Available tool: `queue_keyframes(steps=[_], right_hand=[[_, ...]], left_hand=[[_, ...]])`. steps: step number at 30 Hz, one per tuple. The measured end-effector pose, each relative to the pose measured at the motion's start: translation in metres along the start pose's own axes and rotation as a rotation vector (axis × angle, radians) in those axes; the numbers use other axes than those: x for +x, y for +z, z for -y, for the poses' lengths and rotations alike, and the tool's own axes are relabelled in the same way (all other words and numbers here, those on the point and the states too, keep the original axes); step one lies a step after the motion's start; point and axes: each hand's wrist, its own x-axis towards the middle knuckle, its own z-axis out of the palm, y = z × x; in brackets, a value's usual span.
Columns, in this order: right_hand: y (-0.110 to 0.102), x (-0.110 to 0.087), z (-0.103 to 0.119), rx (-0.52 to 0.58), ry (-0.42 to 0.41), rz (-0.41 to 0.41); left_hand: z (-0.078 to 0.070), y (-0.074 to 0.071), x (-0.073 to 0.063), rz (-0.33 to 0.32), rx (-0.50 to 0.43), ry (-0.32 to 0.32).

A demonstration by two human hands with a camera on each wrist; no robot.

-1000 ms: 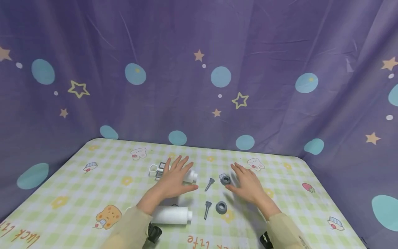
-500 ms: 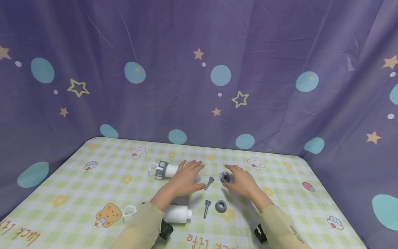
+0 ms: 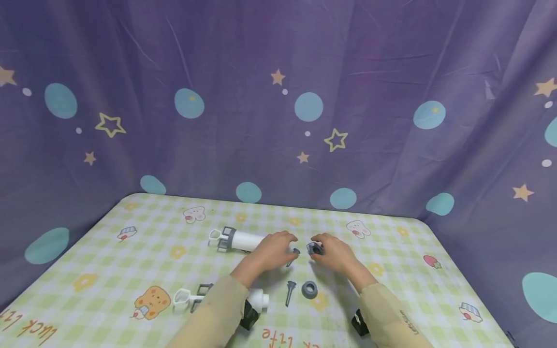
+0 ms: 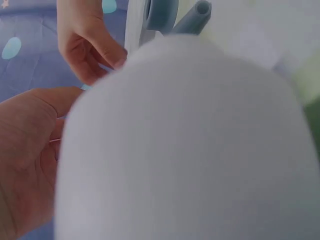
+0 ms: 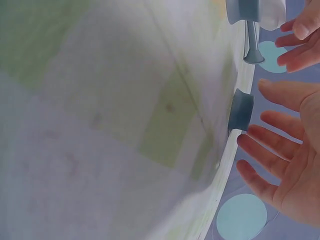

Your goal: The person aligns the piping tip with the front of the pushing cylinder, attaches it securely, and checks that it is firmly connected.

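In the head view my left hand [image 3: 273, 252] hovers with bent fingers over a small grey tapered nozzle [image 3: 290, 261], beside a white syringe-like barrel [image 3: 246, 241] with a loop handle. My right hand [image 3: 337, 252] is spread around a small grey collar piece [image 3: 314, 248] with a clear part. Loosely parted fingers of the right hand [image 5: 292, 155] show in the right wrist view, close to the grey collar [image 5: 241, 111] but not curled round it. The left fingertips are hidden by a white barrel [image 4: 185, 150] in the left wrist view.
A second loop-handled white barrel [image 3: 259, 300] lies nearer, partly under the left sleeve. Beside it are another grey nozzle [image 3: 290, 293] and a grey ring [image 3: 309, 290]. The checked tablecloth [image 3: 391, 270] reaches a purple curtain [image 3: 370, 169] behind.
My left hand has moved right, off the far barrel and over to the far nozzle, its fingers bending more. My right hand has shifted slightly left, fingers drawing in around the collar piece.
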Motion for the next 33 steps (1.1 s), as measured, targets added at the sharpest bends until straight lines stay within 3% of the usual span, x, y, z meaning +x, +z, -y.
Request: queue_keyframes(steps=[12, 19, 33], right_hand=[[0.002, 0.005, 0.001, -0.021, -0.015, -0.002], [0.003, 0.006, 0.002, 0.005, -0.022, 0.017], [0.006, 0.005, 0.000, 0.008, -0.046, 0.004]], left_hand=[[-0.006, 0.010, 0.016, 0.051, -0.008, -0.006], [-0.009, 0.016, 0.021, 0.092, 0.011, -0.045], [-0.013, 0.024, 0.022, 0.055, 0.027, -0.045]])
